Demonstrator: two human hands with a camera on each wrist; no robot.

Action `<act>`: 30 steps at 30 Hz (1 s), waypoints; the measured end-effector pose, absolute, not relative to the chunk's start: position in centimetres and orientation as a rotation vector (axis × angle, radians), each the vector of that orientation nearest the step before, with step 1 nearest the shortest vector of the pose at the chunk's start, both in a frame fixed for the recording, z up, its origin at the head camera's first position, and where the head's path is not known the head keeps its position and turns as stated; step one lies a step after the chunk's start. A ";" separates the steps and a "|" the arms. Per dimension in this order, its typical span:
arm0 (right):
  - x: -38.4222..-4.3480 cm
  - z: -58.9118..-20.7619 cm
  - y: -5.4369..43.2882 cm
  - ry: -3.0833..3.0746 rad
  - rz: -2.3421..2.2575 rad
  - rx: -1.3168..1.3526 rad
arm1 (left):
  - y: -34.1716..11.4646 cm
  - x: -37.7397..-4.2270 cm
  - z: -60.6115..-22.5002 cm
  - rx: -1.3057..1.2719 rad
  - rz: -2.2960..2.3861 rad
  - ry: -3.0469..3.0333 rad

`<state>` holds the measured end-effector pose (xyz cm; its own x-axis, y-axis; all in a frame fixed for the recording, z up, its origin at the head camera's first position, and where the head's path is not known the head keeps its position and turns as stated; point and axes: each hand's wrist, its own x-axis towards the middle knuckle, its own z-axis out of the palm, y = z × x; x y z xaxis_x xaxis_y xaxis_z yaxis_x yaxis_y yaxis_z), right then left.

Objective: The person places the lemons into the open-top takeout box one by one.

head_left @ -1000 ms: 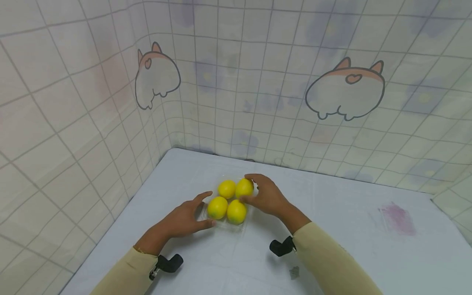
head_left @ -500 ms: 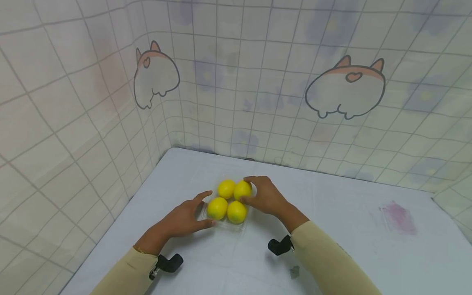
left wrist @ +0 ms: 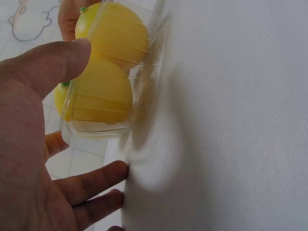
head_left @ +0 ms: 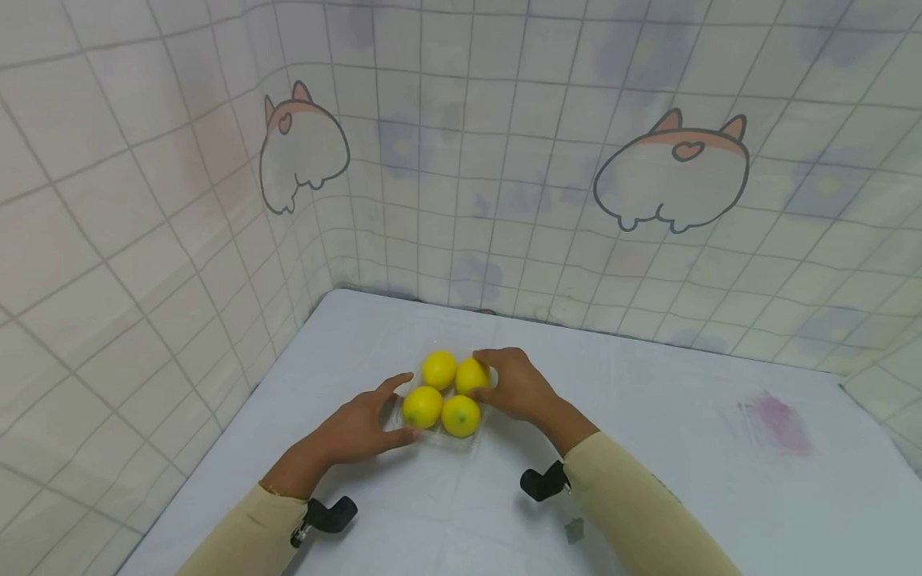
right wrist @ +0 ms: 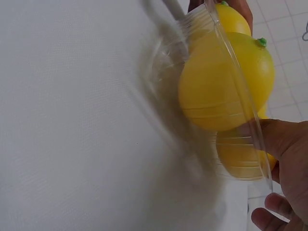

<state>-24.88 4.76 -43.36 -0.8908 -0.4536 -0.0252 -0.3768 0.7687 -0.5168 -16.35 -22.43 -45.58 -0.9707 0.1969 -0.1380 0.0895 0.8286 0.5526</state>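
Several yellow lemons (head_left: 441,370) with green stem ends sit in a clear plastic container (head_left: 439,442) on the table. My left hand (head_left: 356,428) holds the container's near-left corner, thumb over the rim and index finger along the left side. Its other fingers spread apart beside the container in the left wrist view. With thumb and fingers, my right hand (head_left: 520,384) grips the far-right lemon (head_left: 470,376). In the right wrist view, that thumb reaches inside the container's clear wall (right wrist: 236,57) against the lemon; the fingers on its far side are mostly hidden.
A white cloth covers the table (head_left: 648,448), with a pink stain (head_left: 776,424) at the right and a small grey patch (head_left: 574,530) near the front. A tile-patterned curtain (head_left: 547,160) stands behind and to the left. Black wrist mounts (head_left: 333,514) hang beneath both sleeves.
My right hand has shifted slightly left and nearer, still on the far-right lemon. The lemons appear slightly left and lower in view. My left hand has stayed in place.
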 end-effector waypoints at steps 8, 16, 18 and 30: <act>-24.2 -42.4 5.9 2.804 -0.790 -0.605 | -22.3 -16.4 -45.8 0.247 0.843 2.825; -22.9 -41.9 9.0 2.874 -0.786 -0.622 | -22.5 -16.2 -45.9 0.293 0.794 2.854; -22.3 -42.0 10.0 2.887 -0.776 -0.601 | -22.6 -16.2 -45.8 0.303 0.793 2.855; -19.6 -42.8 16.5 3.022 -0.702 -0.621 | -24.1 -16.2 -44.9 0.412 0.839 2.915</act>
<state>-19.63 16.50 -42.80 -0.9227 -0.3698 0.1087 -0.3799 0.8245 -0.4194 -16.17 -24.15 -44.92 -0.9606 0.2780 -0.0021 0.2343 0.8137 0.5321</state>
